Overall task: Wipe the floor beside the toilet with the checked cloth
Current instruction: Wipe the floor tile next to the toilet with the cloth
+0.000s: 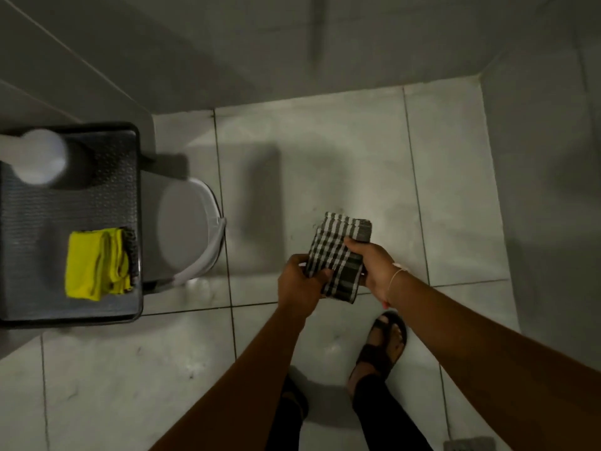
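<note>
Here, both hands (338, 275) grip the checked cloth (338, 255).

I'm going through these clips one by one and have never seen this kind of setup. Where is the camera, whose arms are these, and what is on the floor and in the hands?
There is no machine here. The single picture comes from a wide-angle camera worn on a person's head, looking down, so the arms are the wearer's own. The left hand and right hand hold a folded checked cloth between them, above the pale tiled floor, not yet touching it. The person's sandalled foot stands below. At left is a toilet with its lid closed. Beside it a dark stand carries a folded yellow cloth and a blurred white object that I cannot identify.
</note>
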Demonstrator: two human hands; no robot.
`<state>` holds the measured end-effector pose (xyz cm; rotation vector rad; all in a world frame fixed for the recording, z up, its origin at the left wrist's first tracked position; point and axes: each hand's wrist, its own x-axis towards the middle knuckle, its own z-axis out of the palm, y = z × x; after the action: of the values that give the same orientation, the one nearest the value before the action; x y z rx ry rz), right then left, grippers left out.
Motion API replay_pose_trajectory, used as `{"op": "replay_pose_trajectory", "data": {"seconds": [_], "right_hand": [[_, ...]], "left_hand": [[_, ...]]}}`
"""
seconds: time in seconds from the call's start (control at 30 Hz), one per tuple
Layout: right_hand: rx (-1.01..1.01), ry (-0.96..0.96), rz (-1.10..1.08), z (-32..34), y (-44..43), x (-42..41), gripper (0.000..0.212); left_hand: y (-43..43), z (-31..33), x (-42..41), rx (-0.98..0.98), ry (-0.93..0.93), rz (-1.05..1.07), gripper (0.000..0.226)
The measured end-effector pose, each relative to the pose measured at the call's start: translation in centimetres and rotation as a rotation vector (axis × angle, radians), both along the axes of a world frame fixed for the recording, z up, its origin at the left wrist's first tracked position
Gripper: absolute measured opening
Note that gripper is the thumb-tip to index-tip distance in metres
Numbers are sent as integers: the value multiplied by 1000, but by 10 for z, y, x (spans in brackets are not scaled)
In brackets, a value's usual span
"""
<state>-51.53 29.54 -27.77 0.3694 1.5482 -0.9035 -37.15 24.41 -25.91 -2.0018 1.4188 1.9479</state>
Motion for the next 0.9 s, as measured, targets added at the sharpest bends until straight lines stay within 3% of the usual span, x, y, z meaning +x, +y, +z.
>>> {"op": "replay_pose_trajectory", "data": {"seconds": [0.1, 0.17, 0.3, 0.37, 0.47, 0.6, 0.9], "right_hand": [[26, 19, -56, -36, 12, 11, 35], [59, 64, -85, -52, 17, 16, 34], [192, 233, -28, -71, 18, 10, 41], [225, 337, -24, -83, 18, 6, 39], [138, 502, -17, -104, 18, 4, 26], [146, 719, 133, -146, 17, -4, 31], [119, 997, 329, -215, 28, -18, 32]], "left_hand": [[7, -36, 11, 22, -4, -7, 40], [3, -52, 24, -82, -83, -93, 47], [-17, -78, 55, -565, -345, -576, 59], [-30, -96, 64, -665, -422, -774, 61], [-50, -130, 68, -713, -495, -941, 66], [-67, -183, 66, -790, -566, -1046, 70], [-104, -276, 72, -737, -546, -1104, 84]]}}
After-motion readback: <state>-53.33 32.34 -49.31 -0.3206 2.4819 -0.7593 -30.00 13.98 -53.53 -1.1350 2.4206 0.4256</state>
